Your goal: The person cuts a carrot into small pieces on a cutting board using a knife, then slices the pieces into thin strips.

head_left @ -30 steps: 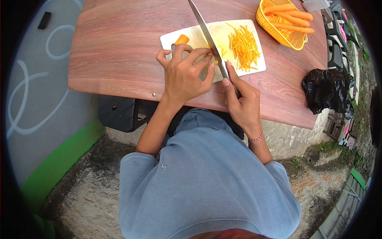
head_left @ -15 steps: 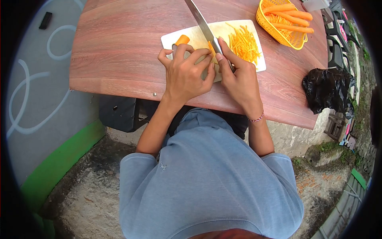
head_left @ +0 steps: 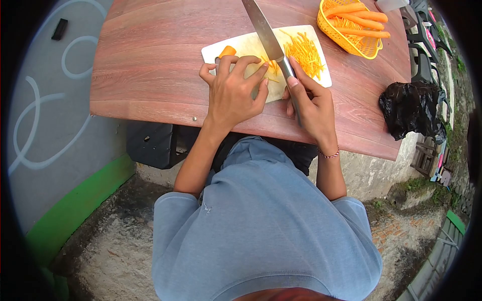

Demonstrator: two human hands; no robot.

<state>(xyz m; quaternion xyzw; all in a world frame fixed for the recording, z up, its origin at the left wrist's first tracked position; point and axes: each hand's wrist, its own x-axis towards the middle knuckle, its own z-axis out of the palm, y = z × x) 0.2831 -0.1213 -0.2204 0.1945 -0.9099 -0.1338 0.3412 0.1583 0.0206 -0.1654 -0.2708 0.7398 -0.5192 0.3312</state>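
Note:
My right hand (head_left: 314,105) grips the handle of a kitchen knife (head_left: 265,32), its blade pointing up and away over the white cutting board (head_left: 241,42). Curved over the board's left part is my left hand (head_left: 233,90), fingers bent and apart, with nothing visible held in it. A few cut carrot strips (head_left: 273,66) lie just right of its fingertips. Beyond its knuckles sits a short carrot piece (head_left: 227,51). A pile of carrot strips (head_left: 305,54) covers the board's right side, beyond the knife.
A yellow plastic basket (head_left: 346,44) with whole carrots (head_left: 364,22) and carrot shreds stands at the back right of the wooden table (head_left: 150,65). A black plastic bag (head_left: 412,109) is at the table's right edge. Dark chairs (head_left: 424,62) stand beyond.
The knife and my right hand have moved slightly right and toward me, and the blade has shifted away from my left fingers. My left fingers have spread, uncovering cut strips.

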